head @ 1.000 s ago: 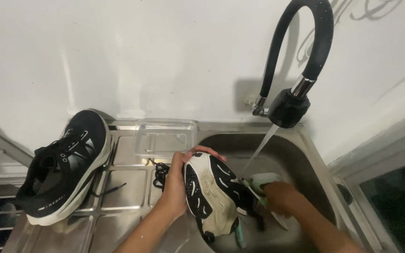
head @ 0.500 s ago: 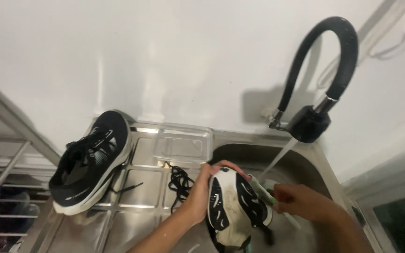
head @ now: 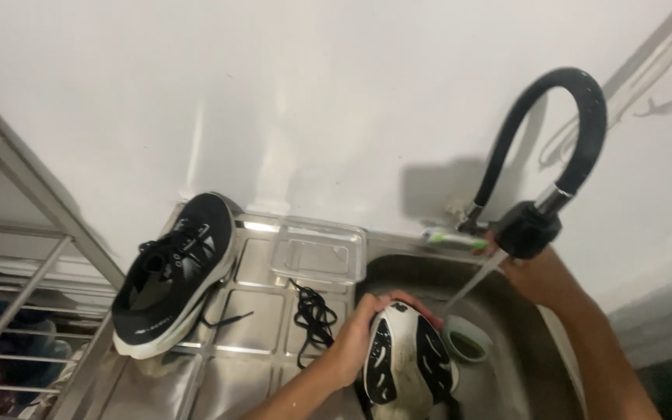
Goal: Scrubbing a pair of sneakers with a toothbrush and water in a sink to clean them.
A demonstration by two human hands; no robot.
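Left hand (head: 355, 342), fingers clamped on white ridged-sole sneaker (head: 407, 362) in steel sink (head: 542, 365); right hand (head: 516, 260), finger state indiscernible, behind curved black rubber faucet (head: 534, 225).

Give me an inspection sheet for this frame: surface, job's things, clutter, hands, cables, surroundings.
Surface: steel drainboard beside a sink basin.
Job's things: white-soled shoe held sole-up over the basin; water streams from the black faucet head.
Clutter: black shoe, loose black laces, green-rimmed cup, clear tray.
Hands: left hand grips the shoe; right hand is at the faucet head.
Cables: nothing seen.
Surroundings: white wall, metal rack at left.
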